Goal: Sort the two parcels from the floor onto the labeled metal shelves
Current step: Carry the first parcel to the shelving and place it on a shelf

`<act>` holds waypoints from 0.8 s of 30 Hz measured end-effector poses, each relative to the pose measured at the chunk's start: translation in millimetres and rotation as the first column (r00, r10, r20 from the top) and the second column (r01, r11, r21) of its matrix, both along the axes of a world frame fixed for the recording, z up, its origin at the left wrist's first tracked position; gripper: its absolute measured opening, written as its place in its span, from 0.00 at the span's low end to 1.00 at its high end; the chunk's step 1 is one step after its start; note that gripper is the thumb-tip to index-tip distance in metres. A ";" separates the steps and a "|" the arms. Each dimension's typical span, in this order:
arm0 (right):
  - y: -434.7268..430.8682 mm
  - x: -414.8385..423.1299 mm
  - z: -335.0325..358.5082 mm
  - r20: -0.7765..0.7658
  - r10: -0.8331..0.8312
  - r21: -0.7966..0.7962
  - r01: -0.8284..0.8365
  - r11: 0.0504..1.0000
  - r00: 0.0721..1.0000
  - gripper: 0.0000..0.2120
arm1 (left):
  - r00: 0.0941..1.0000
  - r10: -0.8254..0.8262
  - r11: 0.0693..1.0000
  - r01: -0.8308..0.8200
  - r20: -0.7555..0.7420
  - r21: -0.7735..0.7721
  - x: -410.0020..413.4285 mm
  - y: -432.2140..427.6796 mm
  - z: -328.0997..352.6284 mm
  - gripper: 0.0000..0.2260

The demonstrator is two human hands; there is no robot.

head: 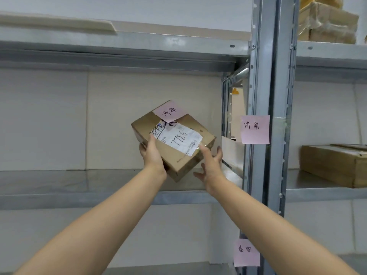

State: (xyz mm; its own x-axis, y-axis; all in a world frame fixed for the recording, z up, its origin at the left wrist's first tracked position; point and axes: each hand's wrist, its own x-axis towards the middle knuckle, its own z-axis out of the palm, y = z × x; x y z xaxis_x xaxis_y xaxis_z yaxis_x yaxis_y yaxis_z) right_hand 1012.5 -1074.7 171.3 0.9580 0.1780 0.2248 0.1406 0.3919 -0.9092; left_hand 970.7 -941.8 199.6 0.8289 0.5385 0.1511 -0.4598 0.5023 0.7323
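A brown cardboard parcel with a white shipping label marked 7786 and a pink note hangs tilted above the middle metal shelf. My left hand grips its near left edge, thumb on top. My right hand holds its near right corner, thumb on the label and fingers spread below. A pink label on the shelf post carries the same two characters as the parcel's note. A second pink label is stuck lower on the post.
The upright metal posts stand just right of the parcel. Beyond them, a flat cardboard box lies on the neighbouring shelf, and taped boxes sit on the shelf above. An upper shelf runs overhead.
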 end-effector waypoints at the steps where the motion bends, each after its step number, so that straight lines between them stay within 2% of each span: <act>1: 7.3 0.5 -4.0 -0.003 0.026 0.027 -0.026 0.999 1.000 0.44 | 1.000 -0.019 1.000 0.018 -0.005 -0.011 -0.2 -5.3 -1.2 0.26; 4: 19.8 2.3 -7.9 -0.008 0.029 0.067 -0.028 0.997 1.000 0.41 | 1.000 0.008 1.000 -0.009 -0.025 -0.012 0.4 -9.5 -4.7 0.24; 7: 13.7 4.9 -3.2 0.000 -0.015 0.016 0.015 1.000 1.000 0.29 | 0.994 0.084 0.994 -0.080 -0.064 0.068 -1.3 1.4 -4.7 0.24; 9: 5.7 7.5 1.0 -0.033 -0.007 -0.052 0.005 0.999 0.999 0.25 | 0.983 0.167 0.969 -0.149 -0.079 0.195 -4.6 20.9 -0.6 0.31; 11: -2.8 10.0 5.1 -0.085 0.044 -0.139 -0.056 0.989 0.995 0.29 | 0.974 0.208 0.925 -0.168 -0.084 0.340 -6.8 45.8 3.1 0.33; 14: -13.8 12.6 12.2 -0.149 0.105 -0.212 -0.135 0.968 0.983 0.26 | 0.984 0.160 0.849 -0.097 -0.078 0.519 -13.1 73.3 1.8 0.26; 17: -19.6 16.5 17.0 -0.175 0.164 -0.268 -0.207 0.941 0.971 0.25 | 0.993 0.086 0.832 -0.029 -0.078 0.553 -17.3 84.0 -2.4 0.16; 20: -19.2 15.2 22.7 -0.179 0.199 -0.294 -0.246 0.924 0.963 0.23 | 0.988 -0.049 0.849 0.119 -0.148 0.515 -16.7 78.2 -5.8 0.20; 24: -18.3 16.4 28.9 -0.172 0.158 -0.232 -0.196 0.953 0.972 0.24 | 0.975 -0.141 0.869 0.206 -0.173 0.450 -9.0 73.8 -12.3 0.15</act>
State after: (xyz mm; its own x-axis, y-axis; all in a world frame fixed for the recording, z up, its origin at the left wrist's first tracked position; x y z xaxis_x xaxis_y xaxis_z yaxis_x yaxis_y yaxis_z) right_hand 1028.9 -1092.9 200.3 0.9252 0.3793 0.0097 -0.0553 0.1602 -0.9855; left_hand 961.7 -867.9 187.3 0.9318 0.2794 0.2315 -0.2817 0.1548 0.9469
